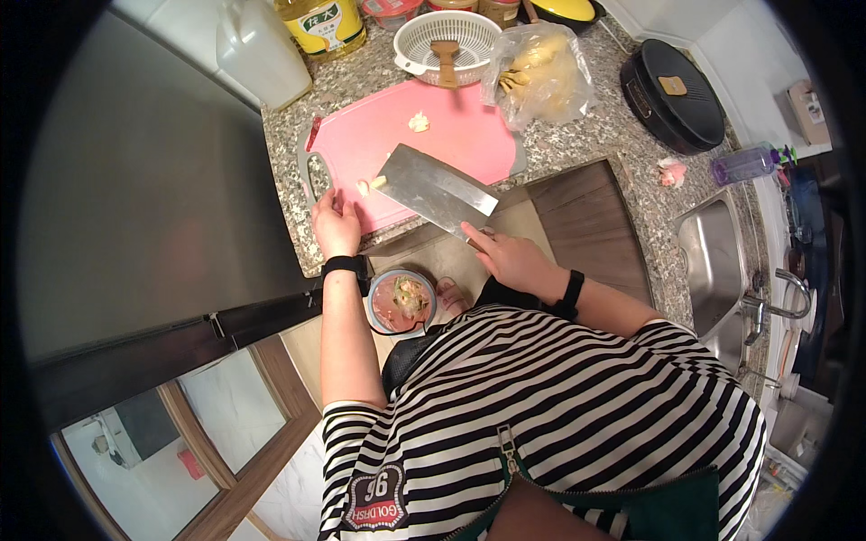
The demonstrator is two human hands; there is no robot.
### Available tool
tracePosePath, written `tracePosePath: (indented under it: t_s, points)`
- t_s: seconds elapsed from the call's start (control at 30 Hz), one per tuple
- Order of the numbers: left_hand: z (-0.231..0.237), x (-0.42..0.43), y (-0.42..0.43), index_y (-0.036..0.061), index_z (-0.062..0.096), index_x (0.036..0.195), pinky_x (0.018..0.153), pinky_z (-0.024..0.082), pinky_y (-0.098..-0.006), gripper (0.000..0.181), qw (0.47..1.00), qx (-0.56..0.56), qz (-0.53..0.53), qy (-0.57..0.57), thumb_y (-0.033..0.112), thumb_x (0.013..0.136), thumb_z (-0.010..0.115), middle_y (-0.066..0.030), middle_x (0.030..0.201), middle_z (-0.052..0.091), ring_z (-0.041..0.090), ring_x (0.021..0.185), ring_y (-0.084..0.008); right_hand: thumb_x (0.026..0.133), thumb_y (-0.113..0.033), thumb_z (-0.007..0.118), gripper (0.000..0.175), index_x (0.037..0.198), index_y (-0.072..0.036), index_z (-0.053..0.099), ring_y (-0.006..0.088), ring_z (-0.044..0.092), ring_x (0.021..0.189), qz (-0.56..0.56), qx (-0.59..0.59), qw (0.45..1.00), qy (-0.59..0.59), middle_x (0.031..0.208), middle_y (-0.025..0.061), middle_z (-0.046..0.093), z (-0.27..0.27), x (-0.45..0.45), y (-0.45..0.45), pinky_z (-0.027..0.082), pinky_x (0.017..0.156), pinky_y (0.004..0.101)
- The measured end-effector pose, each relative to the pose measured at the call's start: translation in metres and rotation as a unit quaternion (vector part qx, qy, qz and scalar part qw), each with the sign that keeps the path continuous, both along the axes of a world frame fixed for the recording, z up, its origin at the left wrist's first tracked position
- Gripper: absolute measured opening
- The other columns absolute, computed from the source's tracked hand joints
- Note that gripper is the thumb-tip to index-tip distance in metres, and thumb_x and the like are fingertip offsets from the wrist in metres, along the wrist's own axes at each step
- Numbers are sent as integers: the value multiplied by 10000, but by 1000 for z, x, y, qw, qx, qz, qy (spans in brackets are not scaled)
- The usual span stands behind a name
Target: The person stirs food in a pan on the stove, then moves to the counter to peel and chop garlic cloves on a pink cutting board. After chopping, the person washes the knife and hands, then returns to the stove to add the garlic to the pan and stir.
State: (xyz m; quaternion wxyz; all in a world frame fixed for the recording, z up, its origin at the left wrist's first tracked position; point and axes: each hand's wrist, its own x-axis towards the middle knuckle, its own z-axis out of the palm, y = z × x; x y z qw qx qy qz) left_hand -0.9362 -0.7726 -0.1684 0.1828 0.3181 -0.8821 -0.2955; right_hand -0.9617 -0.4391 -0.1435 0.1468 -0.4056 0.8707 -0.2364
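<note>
My right hand point(511, 255) grips the handle of a wide metal cleaver point(433, 186), whose blade reaches over the near edge of a pink cutting board point(446, 149). My left hand point(336, 220) rests at the board's near left corner, beside its grey handle; whether its fingers pinch anything is unclear. Two small pale pieces, apparently garlic cloves point(363, 187), lie between my left fingers and the blade's tip. Farther back on the board sits a pale clump point(419, 122), perhaps a garlic bulb. Below the counter's edge, a bin point(404, 302) holds food scraps.
Behind the board stand a white colander point(413, 40) with a brown brush-like tool point(445, 64), a plastic bag point(541, 74) with yellowish contents, an oil bottle point(325, 30) and a white jug point(260, 57). A black round appliance point(673, 95) and a steel sink point(710, 250) are at right.
</note>
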Motion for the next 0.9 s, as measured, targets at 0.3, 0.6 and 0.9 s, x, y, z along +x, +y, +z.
tracePosePath:
  t_s: [0.3,0.6,0.9]
  points:
    - [-9,-20,55,26,602,1189,912,491,-434,340,991,-86,-25,98,48,851,625,-196,1207,517,584,1049,-374,973,-198,546,528,1480,-162,404,287,660,800,1,-149,979,-138,893,141,687,18,-37,8,512,714,399]
    - [9,-13,59,37,656,1019,785,524,-431,273,990,-32,-138,-24,150,793,760,-173,1033,596,632,897,-358,1035,-200,464,504,1523,-147,351,89,481,513,-60,-212,746,-629,738,7,531,64,-83,25,431,479,228]
    - [0,-28,47,26,716,961,737,533,-372,206,997,19,-77,11,81,771,773,-168,881,659,655,778,-317,1031,-268,482,543,1531,-135,317,87,443,493,-39,-182,684,-706,711,19,495,55,-128,15,393,428,240]
